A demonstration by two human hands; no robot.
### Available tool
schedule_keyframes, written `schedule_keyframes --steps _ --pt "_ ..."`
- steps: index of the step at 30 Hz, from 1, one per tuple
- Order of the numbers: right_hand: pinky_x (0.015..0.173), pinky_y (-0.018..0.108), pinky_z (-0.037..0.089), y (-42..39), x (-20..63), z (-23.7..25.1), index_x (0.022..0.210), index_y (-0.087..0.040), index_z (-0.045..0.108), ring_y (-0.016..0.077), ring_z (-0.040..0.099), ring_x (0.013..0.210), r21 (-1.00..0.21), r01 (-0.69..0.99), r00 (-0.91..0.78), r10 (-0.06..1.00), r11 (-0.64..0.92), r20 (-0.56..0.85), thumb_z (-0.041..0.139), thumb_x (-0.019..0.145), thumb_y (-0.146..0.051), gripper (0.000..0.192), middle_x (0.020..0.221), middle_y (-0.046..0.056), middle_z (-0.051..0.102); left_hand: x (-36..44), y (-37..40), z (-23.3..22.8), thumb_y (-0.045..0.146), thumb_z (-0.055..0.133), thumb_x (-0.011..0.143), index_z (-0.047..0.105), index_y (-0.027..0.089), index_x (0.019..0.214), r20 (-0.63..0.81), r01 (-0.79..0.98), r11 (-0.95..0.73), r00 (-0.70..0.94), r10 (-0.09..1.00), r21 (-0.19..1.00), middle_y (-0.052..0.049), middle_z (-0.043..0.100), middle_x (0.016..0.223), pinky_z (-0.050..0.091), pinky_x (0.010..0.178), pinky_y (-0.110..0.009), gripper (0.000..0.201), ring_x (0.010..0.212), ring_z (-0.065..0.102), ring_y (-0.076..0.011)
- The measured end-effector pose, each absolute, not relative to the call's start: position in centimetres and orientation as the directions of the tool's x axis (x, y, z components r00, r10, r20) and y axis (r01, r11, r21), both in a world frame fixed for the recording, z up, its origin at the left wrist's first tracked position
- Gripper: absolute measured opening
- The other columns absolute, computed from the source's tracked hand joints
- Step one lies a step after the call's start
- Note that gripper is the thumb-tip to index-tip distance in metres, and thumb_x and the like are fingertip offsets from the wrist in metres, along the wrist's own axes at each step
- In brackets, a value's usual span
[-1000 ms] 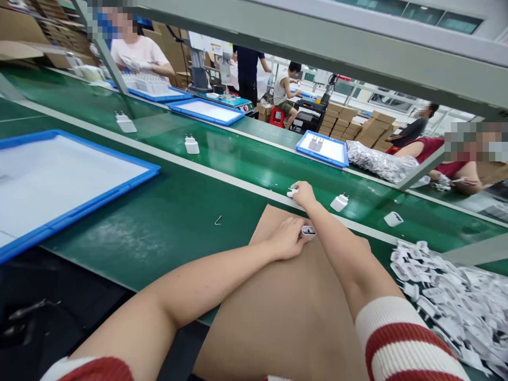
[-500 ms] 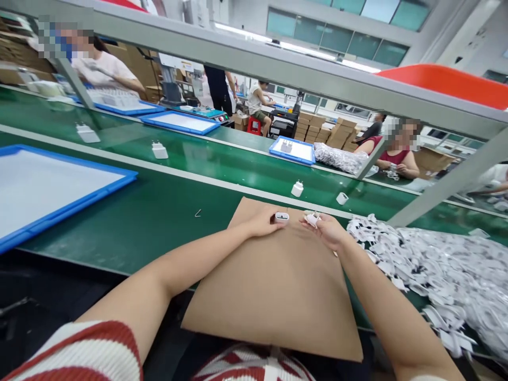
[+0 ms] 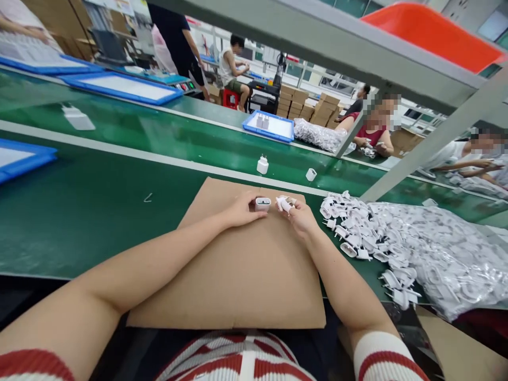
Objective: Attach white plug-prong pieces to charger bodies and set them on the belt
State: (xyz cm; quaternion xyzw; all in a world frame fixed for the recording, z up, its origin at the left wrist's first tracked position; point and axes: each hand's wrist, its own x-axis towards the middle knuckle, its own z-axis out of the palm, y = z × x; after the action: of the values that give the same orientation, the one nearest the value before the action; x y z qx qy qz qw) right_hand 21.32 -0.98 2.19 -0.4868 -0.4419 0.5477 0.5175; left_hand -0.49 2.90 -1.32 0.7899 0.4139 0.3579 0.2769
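My left hand (image 3: 245, 208) is closed around a white charger housing (image 3: 262, 204), its open end facing me with something dark inside. Just right of it, my right hand (image 3: 302, 218) pinches a white plug cover with pins (image 3: 284, 203); a small gap separates the two parts. Both hands are over the far part of a brown cardboard sheet (image 3: 246, 275), which slopes from the table to my lap. To the right lies a heap of loose white plug covers (image 3: 365, 238), spilling from a clear plastic bag (image 3: 456, 254).
Beyond a pale rail (image 3: 159, 161) runs a green belt (image 3: 206, 140) with several white chargers (image 3: 262, 165) on it. Blue-rimmed trays (image 3: 24, 164) stand left and at the back. A slanting metal post (image 3: 420, 137) rises at right. Co-workers sit across the line.
My view has turned right and downward, so the surroundings sit further left in the picture. Both hands keep their parts, and the plug cover in my right hand is tilted differently.
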Motion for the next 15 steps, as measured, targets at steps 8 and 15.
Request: schedule_keyframes --steps 8,15 --pt "0.092 0.037 0.057 -1.2 21.0 1.9 0.097 -0.022 0.074 0.0230 0.073 0.099 -0.986 -0.137 0.025 0.994 -0.100 -0.104 0.092 0.059 -0.044 0.047 0.104 0.006 0.077 -0.4 2.0 -0.4 0.050 0.075 0.084 0.075 0.022 0.104 0.268 0.323 -0.504 0.560 0.784 0.801 -0.005 0.071 0.097 0.049 0.081 -0.035 0.035 0.092 0.063 -0.0236" --pt "0.093 0.040 0.057 -2.8 20.1 2.4 0.107 -0.026 0.077 0.0222 0.070 0.096 -0.913 0.336 0.024 0.967 0.232 0.255 0.073 0.085 -0.039 0.026 0.108 0.006 0.075 -0.3 1.3 -0.7 0.053 0.077 0.085 0.074 0.022 0.102 0.280 0.333 -0.522 0.562 0.779 0.785 -0.005 0.070 0.094 0.047 0.085 -0.036 0.036 0.092 0.063 -0.0238"
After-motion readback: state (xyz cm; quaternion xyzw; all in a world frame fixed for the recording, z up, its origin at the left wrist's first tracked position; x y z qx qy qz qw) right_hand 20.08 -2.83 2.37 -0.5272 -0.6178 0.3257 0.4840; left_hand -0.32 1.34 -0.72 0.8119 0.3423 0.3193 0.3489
